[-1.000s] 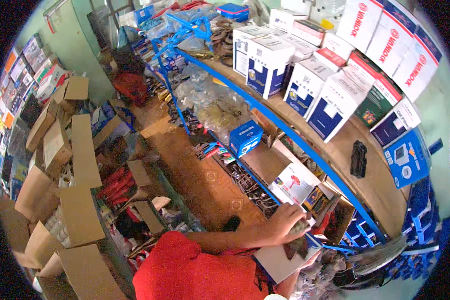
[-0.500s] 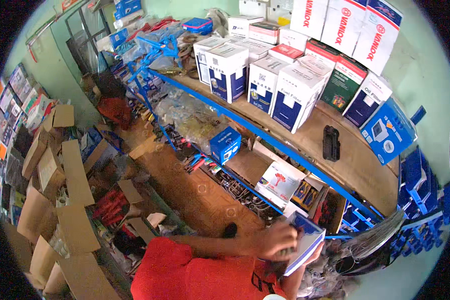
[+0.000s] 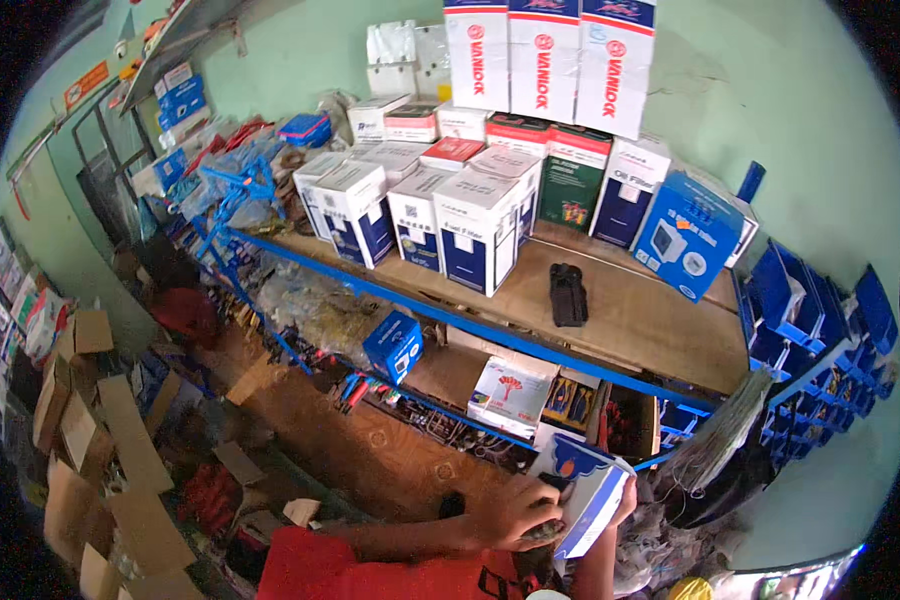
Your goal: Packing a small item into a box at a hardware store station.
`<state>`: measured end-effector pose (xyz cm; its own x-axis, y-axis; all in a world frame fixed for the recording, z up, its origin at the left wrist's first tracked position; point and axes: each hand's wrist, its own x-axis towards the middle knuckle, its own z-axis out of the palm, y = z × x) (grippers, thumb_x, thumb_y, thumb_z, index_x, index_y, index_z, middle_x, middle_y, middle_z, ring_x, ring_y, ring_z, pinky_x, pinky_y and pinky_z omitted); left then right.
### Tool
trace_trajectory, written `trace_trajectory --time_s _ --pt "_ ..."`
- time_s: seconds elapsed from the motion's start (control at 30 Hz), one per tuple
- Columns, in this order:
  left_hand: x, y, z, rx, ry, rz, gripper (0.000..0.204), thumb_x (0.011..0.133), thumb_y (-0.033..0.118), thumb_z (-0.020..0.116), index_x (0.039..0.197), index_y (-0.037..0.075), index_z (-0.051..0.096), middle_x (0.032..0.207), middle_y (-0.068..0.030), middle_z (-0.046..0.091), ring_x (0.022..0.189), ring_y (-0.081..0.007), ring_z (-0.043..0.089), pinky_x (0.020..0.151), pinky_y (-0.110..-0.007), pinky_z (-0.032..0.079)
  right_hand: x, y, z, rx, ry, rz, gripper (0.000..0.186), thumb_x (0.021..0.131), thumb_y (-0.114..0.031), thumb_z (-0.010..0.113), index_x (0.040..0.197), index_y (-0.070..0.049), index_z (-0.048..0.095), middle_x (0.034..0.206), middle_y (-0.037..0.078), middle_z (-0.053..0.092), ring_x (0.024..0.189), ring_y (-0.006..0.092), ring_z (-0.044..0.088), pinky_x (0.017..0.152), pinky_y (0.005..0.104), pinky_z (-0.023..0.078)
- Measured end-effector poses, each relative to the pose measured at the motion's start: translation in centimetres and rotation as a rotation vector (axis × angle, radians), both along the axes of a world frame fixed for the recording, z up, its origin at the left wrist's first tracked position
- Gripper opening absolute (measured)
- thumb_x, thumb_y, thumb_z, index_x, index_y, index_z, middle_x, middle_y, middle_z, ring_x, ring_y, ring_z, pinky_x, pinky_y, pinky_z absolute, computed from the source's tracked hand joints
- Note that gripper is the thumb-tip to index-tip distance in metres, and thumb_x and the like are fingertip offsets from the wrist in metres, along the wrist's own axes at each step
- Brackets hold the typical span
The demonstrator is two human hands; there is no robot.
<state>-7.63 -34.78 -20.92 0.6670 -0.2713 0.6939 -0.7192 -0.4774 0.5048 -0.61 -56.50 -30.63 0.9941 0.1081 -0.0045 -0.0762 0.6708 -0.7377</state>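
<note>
A white-and-blue cardboard box (image 3: 598,507) is held tilted in front of me, low in the view. My right hand (image 3: 625,501) grips its right side, with fingers partly hidden behind it. Against the box's left side rests my left hand (image 3: 513,513), its fingers curled round a small grey-green wad (image 3: 543,531), possibly a rag. On the wooden shelf (image 3: 645,335) beyond lies a black case-like object (image 3: 567,295), touched by neither hand.
White-and-blue filter boxes (image 3: 477,232) and a blue box (image 3: 685,232) stand along the upper shelf. Below are a small blue box (image 3: 393,346) and a white carton (image 3: 511,390). Opened cardboard boxes (image 3: 150,530) crowd the left; blue bins (image 3: 805,300) hang at right.
The view has swung right, so the shelf appears further left. My left hand was blurred over the box's face; now it is steadier at the left side. The box stays in my right hand.
</note>
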Motion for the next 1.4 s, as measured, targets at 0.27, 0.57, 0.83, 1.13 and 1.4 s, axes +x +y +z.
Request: trace_trajectory --time_s 0.27,0.57,0.83,1.13,1.4 --pt "4.8 1.6 -1.6 -0.212 0.190 0.449 0.029 0.084 0.019 0.084 0.100 0.005 0.066 0.101 -0.0128 0.062 0.095 -0.0331 0.062 0.085 -0.045 0.049 -4.4 2.4 1.7 0.045 -0.006 0.037 0.066 0.102 -0.058 0.047 0.125 0.003 0.059 0.106 0.012 0.068 0.088 0.0209 0.064 0.076 0.0335 0.052" --pt "3.0 1.2 2.9 -0.115 0.005 0.036 0.033 0.082 0.023 0.087 0.100 0.007 0.064 0.106 -0.0108 0.062 0.096 -0.0299 0.063 0.086 -0.041 0.049 -3.2 2.4 1.2 0.084 0.102 0.141 0.064 0.100 -0.054 0.051 0.128 0.003 0.061 0.108 0.018 0.072 0.088 0.0257 0.070 0.079 0.0354 0.057" --pt "-1.0 1.9 0.7 -0.236 0.120 0.242 0.029 0.080 0.015 0.087 0.098 0.005 0.066 0.101 -0.0150 0.063 0.093 -0.0333 0.063 0.084 -0.044 0.049 -0.6 0.6 6.9 0.131 -0.116 0.123 0.068 0.094 -0.051 0.054 0.136 0.002 0.054 0.124 0.021 0.066 0.110 0.0324 0.067 0.099 0.0459 0.054" --pt "2.2 3.9 0.2 -0.489 0.234 0.416 0.025 0.083 0.016 0.085 0.095 0.004 0.067 0.100 -0.0152 0.064 0.096 -0.0329 0.062 0.085 -0.041 0.050 -4.3 3.4 2.6 0.053 0.147 0.226 0.064 0.098 -0.050 0.054 0.132 0.004 0.062 0.115 0.017 0.073 0.103 0.0264 0.071 0.093 0.0399 0.056" --pt "-1.4 2.3 3.1 -0.102 -0.065 0.001 0.032 0.078 0.023 0.090 0.096 0.010 0.066 0.104 -0.0100 0.066 0.094 -0.0299 0.066 0.084 -0.042 0.050 -1.0 4.2 4.1 0.427 -0.034 0.528 0.071 0.096 -0.062 0.050 0.120 0.003 0.063 0.100 0.016 0.072 0.087 0.0283 0.071 0.073 0.0370 0.059"
